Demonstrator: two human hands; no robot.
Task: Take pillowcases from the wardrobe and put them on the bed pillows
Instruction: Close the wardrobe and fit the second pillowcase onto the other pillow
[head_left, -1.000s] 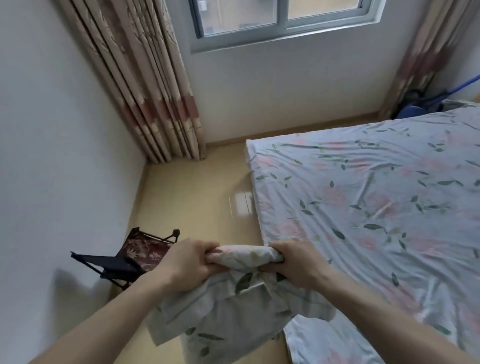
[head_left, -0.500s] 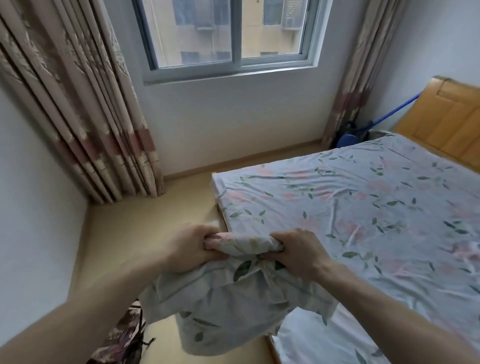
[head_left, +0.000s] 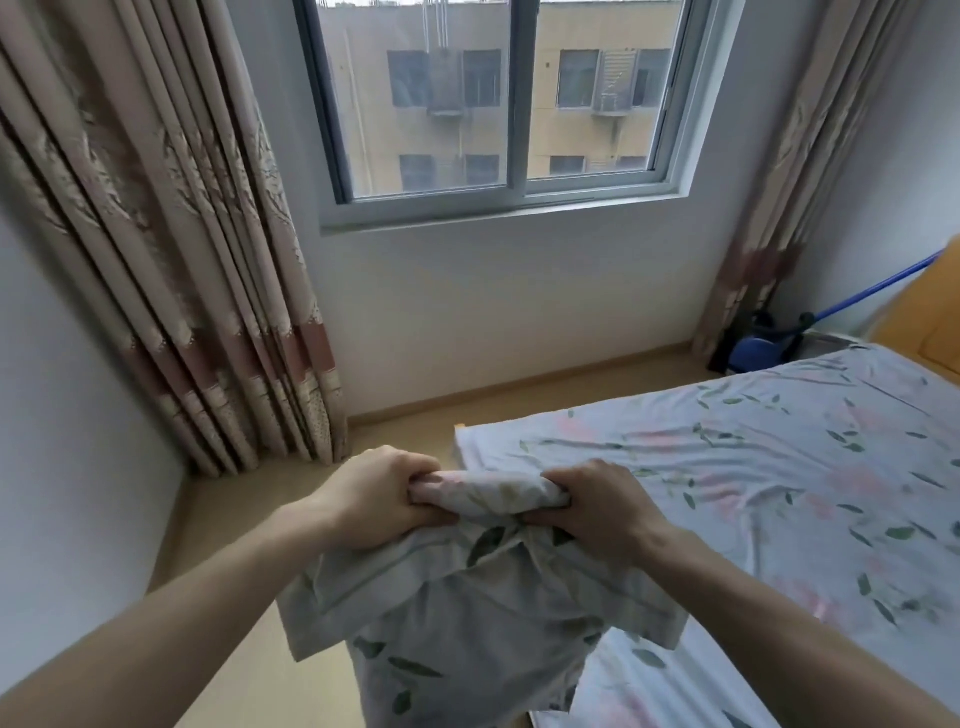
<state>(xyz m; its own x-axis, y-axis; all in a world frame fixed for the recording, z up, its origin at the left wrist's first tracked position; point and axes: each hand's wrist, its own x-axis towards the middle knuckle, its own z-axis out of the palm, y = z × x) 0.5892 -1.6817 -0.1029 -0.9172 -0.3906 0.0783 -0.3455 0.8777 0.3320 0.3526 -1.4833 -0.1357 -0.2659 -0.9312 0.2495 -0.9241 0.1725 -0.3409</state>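
A pale pillowcase (head_left: 467, 623) printed with green leaves hangs in front of me, bunched along its top edge. My left hand (head_left: 379, 499) grips the left end of that bunched edge. My right hand (head_left: 597, 509) grips the right end, a short stretch of rolled cloth showing between the fists. The rest of the cloth droops below my hands, over the floor and the near corner of the bed (head_left: 753, 493). The bed wears a matching leaf-and-pink-flower sheet. No pillow is in view.
A window (head_left: 509, 104) fills the far wall. Beige patterned curtains hang at the left (head_left: 171, 286) and the right (head_left: 769, 208). A blue mop (head_left: 769, 348) stands in the far right corner beside the wooden headboard (head_left: 924, 322). A tan floor strip (head_left: 395, 436) runs between wall and bed.
The view has tilted upward: the window now shows fully and the folding stool at lower left has dropped out of sight. Both hands keep the same grip on the pillowcase.
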